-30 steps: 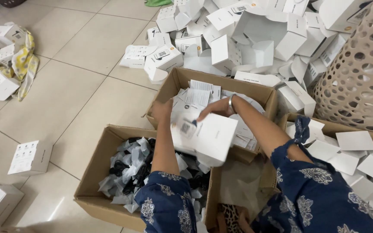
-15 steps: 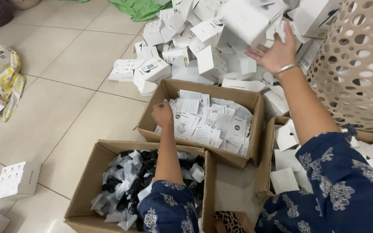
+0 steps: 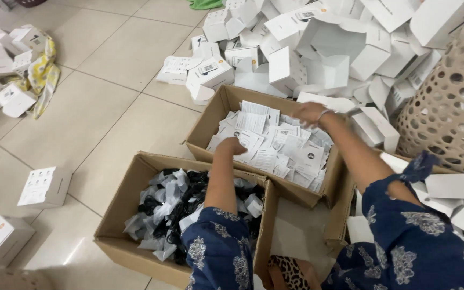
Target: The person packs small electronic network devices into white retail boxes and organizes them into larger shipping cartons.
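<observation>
Tiled floor (image 3: 108, 123), cardboard boxes (image 3: 135, 236), white cartons (image 3: 44, 187), woven basket (image 3: 452, 102)

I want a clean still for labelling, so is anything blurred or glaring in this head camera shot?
Head view: the right hand is slightly motion-blurred above the box of leaflets; the left hand is sharper; a soft glare streak lies on the floor tiles; lighting is even, shadows faint.

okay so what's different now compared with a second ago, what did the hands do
The right hand let go of the white box it held over the leaflets a second ago. It reached out to the pile of white boxes and has come back empty to the far rim of the leaflet box. The left hand stayed on the leaflets. The box of black bagged parts has not moved.
</observation>
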